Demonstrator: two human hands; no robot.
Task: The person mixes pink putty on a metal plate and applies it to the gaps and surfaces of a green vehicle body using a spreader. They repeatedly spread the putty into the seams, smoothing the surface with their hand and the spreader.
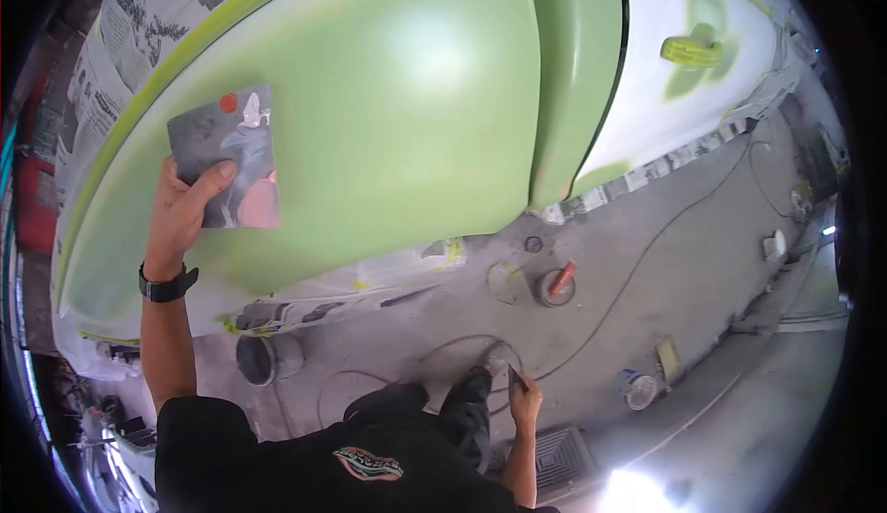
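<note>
Already the car panel wears an even green primer coat, masking paper along its edges. The left hand grips a filler-smeared mixing board against it; the right hand, lowered, pinches a small dark spreader, no filler applied yet.

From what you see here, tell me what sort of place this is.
Probably an auto body repair shop: a green-primed car panel masked with newspaper, a filler-smeared board in the left hand, and cans on the concrete floor.

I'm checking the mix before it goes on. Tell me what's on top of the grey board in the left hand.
On the grey board sit a red dab near its top, a white smear beside it, and a pinkish patch at the lower right. The left hand's thumb covers part of the lower left, so that area is hidden.
</note>
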